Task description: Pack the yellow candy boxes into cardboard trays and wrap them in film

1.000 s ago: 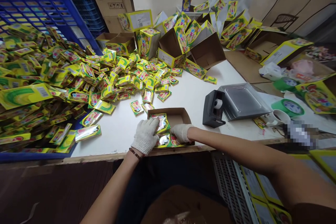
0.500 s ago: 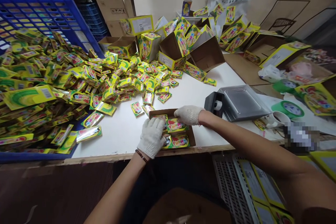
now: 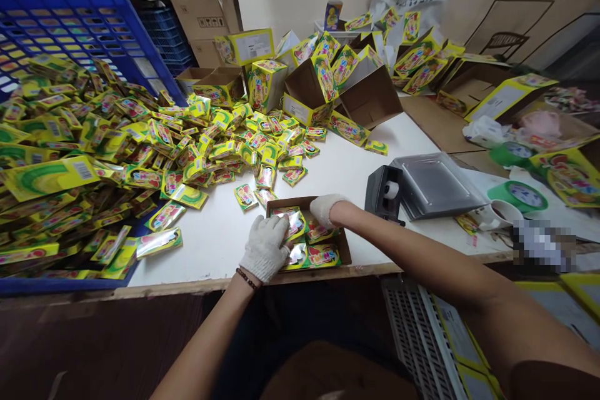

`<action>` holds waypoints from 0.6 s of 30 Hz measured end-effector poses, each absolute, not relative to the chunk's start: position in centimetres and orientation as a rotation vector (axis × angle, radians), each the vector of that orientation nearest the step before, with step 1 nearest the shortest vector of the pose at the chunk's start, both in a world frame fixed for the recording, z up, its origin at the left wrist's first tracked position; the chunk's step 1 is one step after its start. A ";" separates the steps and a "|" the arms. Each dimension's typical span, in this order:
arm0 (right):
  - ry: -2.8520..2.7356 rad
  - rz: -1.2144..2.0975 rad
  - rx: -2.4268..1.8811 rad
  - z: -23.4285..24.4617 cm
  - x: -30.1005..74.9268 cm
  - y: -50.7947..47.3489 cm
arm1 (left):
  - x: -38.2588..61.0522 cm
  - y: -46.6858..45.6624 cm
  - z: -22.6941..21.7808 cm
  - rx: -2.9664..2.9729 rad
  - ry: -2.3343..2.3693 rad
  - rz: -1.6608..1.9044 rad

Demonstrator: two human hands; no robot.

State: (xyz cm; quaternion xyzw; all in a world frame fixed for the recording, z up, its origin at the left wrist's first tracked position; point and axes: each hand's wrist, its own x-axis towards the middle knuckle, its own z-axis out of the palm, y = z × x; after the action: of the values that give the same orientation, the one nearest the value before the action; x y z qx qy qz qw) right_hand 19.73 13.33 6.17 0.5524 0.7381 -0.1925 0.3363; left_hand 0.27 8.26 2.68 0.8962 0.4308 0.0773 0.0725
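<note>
An open cardboard box (image 3: pixel 345 249) lies at the table's front edge, with several yellow-green candy packs (image 3: pixel 323 255) laid flat in it. My left hand (image 3: pixel 265 247), in a white knit glove, is closed over the box's left side, its fingertips by the left packs. My gloved right hand (image 3: pixel 328 209) reaches into the far right corner, its fingers dipping out of sight beside a tilted pack (image 3: pixel 319 231). Just beyond the box are a few loose packs (image 3: pixel 245 196).
A tipped blue crate (image 3: pixel 105 6) spills a large heap of packs (image 3: pixel 140 137) on the left. Behind stand printed boxes (image 3: pixel 267 84). To the right are a black tape dispenser (image 3: pixel 382 190), clear plastic trays (image 3: pixel 435 184), green tape (image 3: pixel 518 195) and a mug (image 3: pixel 499 215).
My right hand has moved down into the box's far right part, and the pack there now tilts. My left hand has slid slightly left, uncovering more of the left packs.
</note>
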 end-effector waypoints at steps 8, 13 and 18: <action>1.966 -0.474 1.456 1.9 18.5 11.1 | -0.4 7.9 -0.1 2.339 1.326 0.694; 2.036 -0.482 1.492 3.0 19.4 11.3 | -0.5 8.1 0.8 2.286 1.354 0.597; 2.284 -0.451 1.608 8.2 21.5 11.9 | 0.5 8.4 4.0 2.656 1.320 0.501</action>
State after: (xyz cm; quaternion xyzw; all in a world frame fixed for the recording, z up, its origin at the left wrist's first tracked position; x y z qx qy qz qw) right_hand 21.53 11.89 8.20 0.5615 0.7974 -0.1573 0.1552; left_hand 0.49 8.41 4.00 0.8810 0.4379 0.1664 0.0670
